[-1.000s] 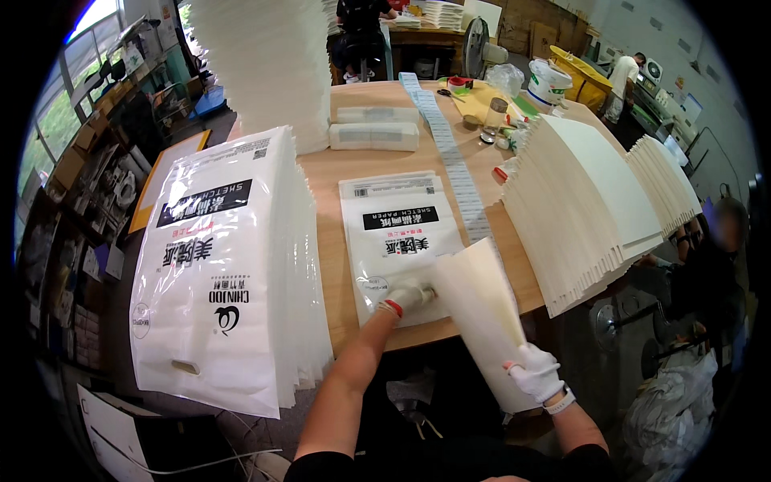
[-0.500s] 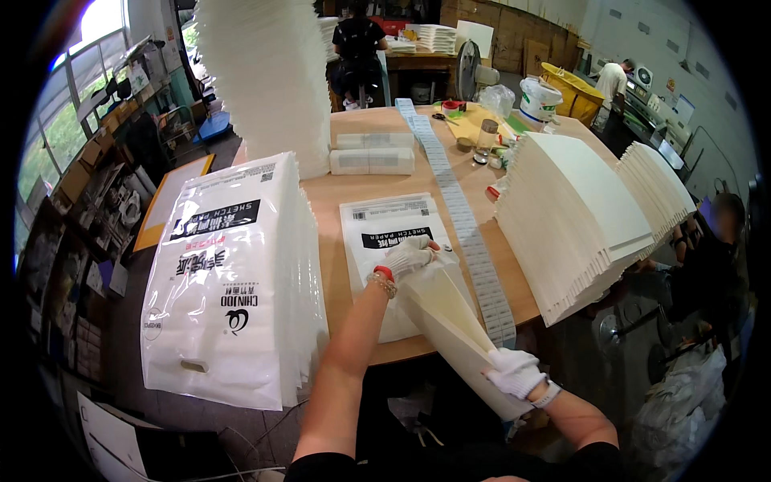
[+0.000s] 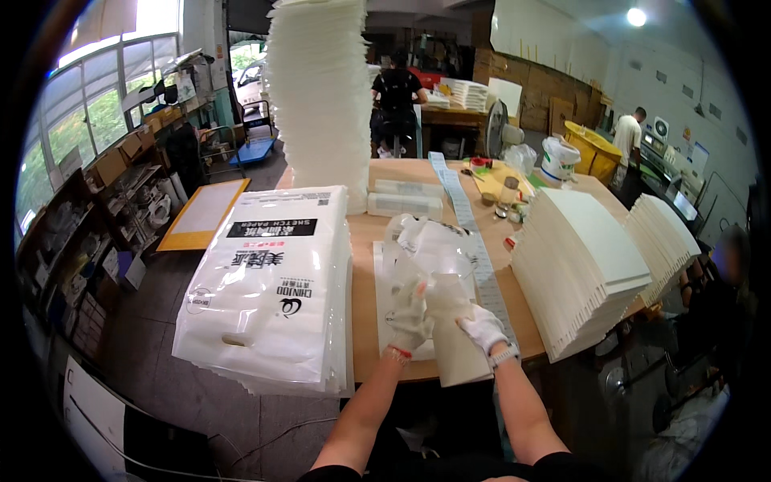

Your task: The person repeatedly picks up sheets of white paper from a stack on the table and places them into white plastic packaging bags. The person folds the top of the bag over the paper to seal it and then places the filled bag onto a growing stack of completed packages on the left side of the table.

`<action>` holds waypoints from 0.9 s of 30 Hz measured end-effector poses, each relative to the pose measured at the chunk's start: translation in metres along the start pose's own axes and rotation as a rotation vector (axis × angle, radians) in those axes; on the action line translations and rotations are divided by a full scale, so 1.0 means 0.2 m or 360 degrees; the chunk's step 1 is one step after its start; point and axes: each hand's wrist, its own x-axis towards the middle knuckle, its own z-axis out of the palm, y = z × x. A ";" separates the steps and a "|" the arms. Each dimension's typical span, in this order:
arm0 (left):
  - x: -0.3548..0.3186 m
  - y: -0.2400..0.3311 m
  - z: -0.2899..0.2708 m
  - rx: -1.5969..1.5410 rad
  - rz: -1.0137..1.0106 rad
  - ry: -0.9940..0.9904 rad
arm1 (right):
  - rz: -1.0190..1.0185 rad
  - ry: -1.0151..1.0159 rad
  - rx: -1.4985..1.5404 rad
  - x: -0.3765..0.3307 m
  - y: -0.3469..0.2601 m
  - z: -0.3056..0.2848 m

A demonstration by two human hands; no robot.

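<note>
Between gloved hands: left hand (image 3: pixel 411 321) pinching plastic bag (image 3: pixel 430 257) mouth, right hand (image 3: pixel 484 328) gripping paper sheaf (image 3: pixel 458 349). Bag probably flimsy, slippery; best held by edge.

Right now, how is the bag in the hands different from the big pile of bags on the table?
The clear bag is one alone, lifted and puffed open over a white pad, with both gloved hands on them. The pile of bags is many, lying flat, with nobody touching it. The lifted bag looks crinkled; the pile's top is smooth. Both are see-through plastic.
</note>
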 end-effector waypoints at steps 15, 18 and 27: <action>-0.34 -0.30 0.31 -0.0710 -0.1984 -0.0892 | 0.0552 -0.0743 0.0916 0.13 0.16 -0.06; -0.71 -0.06 0.33 -0.0133 -0.1142 -0.0756 | 0.0279 -0.0415 -0.0130 0.22 -0.17 -0.07; -0.67 0.03 0.03 0.0035 -0.0504 -0.0334 | 0.0038 -0.0291 -0.0249 0.34 0.02 0.03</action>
